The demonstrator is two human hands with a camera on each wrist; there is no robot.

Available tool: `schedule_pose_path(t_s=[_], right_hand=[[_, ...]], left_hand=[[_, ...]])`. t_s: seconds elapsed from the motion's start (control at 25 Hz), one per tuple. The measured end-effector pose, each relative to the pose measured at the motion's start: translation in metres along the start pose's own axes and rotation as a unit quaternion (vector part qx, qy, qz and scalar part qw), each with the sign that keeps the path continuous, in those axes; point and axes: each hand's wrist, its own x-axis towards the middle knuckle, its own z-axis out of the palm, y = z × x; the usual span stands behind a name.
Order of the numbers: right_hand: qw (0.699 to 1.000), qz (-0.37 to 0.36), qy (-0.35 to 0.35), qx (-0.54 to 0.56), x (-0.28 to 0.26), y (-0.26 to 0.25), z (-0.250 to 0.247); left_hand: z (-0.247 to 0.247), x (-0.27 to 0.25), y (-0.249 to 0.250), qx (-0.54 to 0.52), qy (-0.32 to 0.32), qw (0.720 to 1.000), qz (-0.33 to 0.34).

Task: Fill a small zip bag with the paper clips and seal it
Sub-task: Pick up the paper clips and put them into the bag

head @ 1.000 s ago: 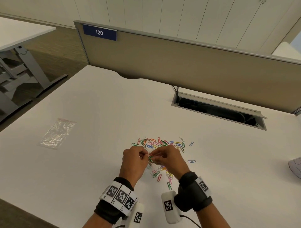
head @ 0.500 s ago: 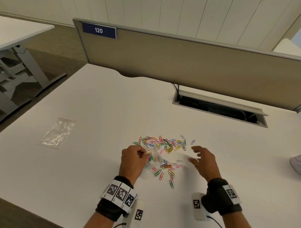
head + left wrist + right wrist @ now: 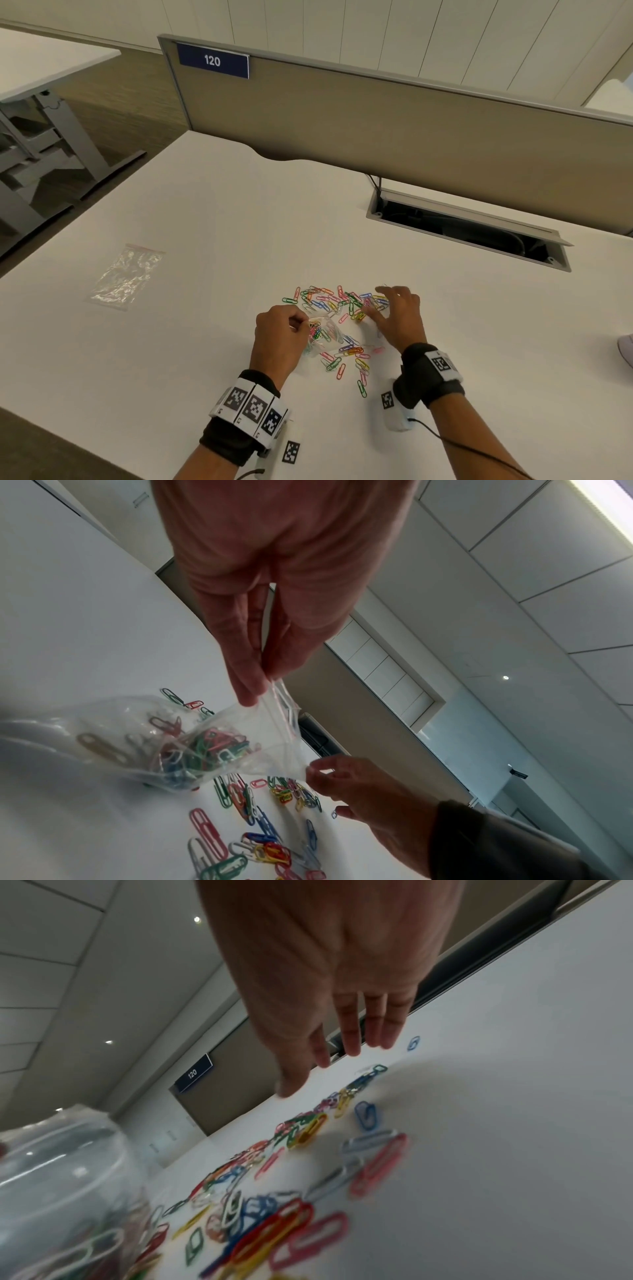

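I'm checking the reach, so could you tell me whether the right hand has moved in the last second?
Yes. The right hand left the bag and went toward the cable tray.

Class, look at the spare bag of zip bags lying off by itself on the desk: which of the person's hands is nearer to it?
Left. The left hand, pinching the small zip bag, sits between the spare bag and the right hand, which reaches over the paper clips farther away.

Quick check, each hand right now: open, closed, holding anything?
Left hand: pinches the rim of the zip bag.
Right hand: open, holds nothing, fingers spread over the paper clips.
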Motion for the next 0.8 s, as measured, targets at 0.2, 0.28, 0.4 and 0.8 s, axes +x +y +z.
schedule_pose_path(t_s=[0.2, 0.28, 0.4, 0.8], right_hand=[[0.98, -0.05, -0.091, -0.172, 0.006, -0.012, 0.015], [0.984, -0.084, -0.066, -0.144, -0.004, -0.013, 0.025], [0.989, -0.119, -0.022, -0.088, -0.014, -0.007, 0.036], [0.992, -0.114, -0.006, -0.046, -0.019, -0.006, 0.022]], left_hand=[[0.002, 0.0, 0.0, -0.004, -0.006, 1.0, 0.004], [0.002, -0.001, 0.001, -0.004, -0.005, 1.0, 0.001], [0.002, 0.0, 0.001, -0.001, -0.004, 1.0, 0.003], [0.002, -0.003, 0.005, 0.002, -0.005, 1.0, 0.008]])
